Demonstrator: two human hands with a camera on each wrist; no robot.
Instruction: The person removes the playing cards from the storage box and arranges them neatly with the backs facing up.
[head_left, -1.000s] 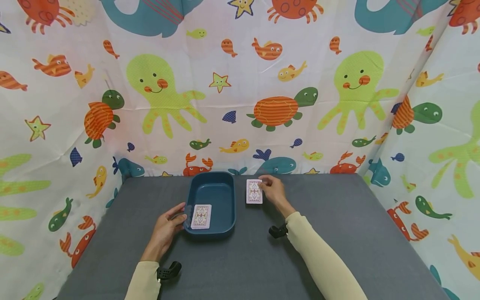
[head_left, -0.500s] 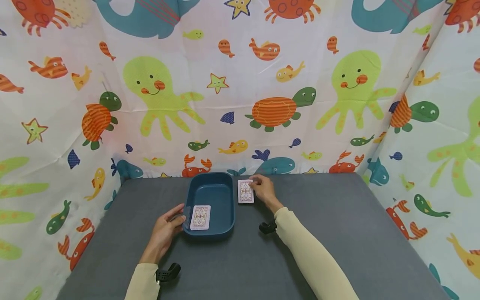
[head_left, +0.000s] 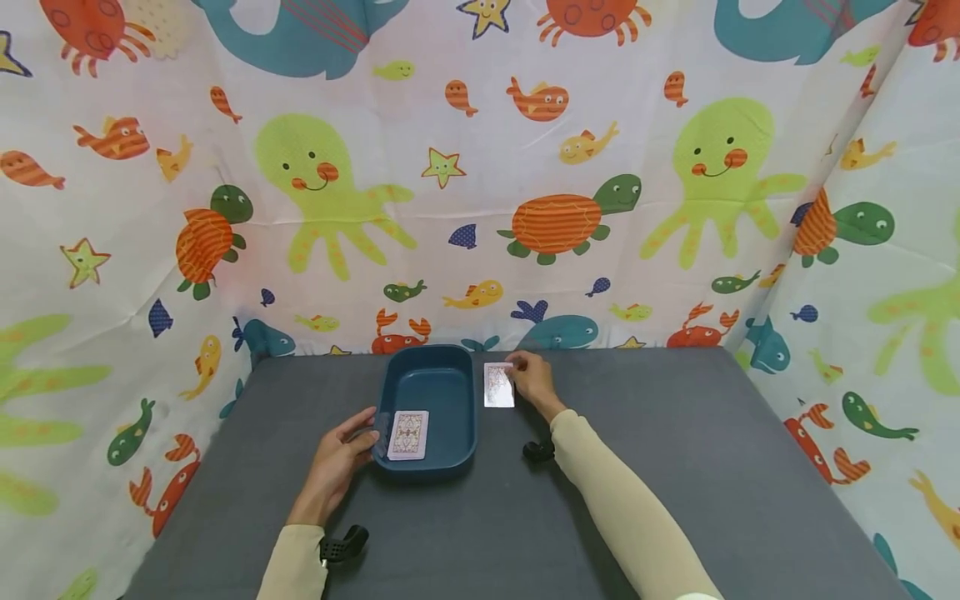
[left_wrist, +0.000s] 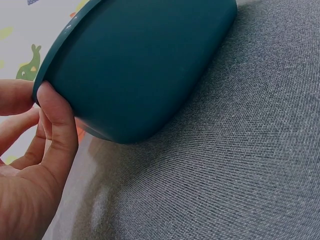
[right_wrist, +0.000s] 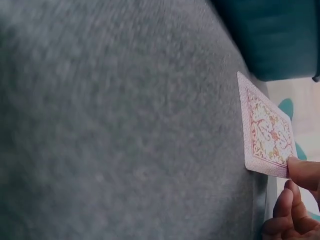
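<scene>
A blue rectangular tray point(head_left: 448, 400) stands on the grey tabletop in the head view. My left hand point(head_left: 341, 458) pinches its left rim, thumb on the outer wall, as the left wrist view point(left_wrist: 42, 155) also shows. Inside the tray, at its near left, lies a patterned playing-card stack point(head_left: 408, 435), back up. Just right of the tray, my right hand point(head_left: 534, 382) pinches a playing card point(head_left: 498, 385) by its right edge. In the right wrist view the card point(right_wrist: 270, 130) looks thin and tilted, its patterned back showing and the thumb on one corner.
The grey cloth-covered tabletop point(head_left: 645, 483) spreads around the tray. A white curtain point(head_left: 480, 250) printed with sea animals hangs behind it and along both sides. Each wrist wears a black strap device point(head_left: 345, 543).
My right hand has moved left with the playing card, closer to the tray, and the card has tilted so its back now catches a glare. My left hand stays on the rim.
</scene>
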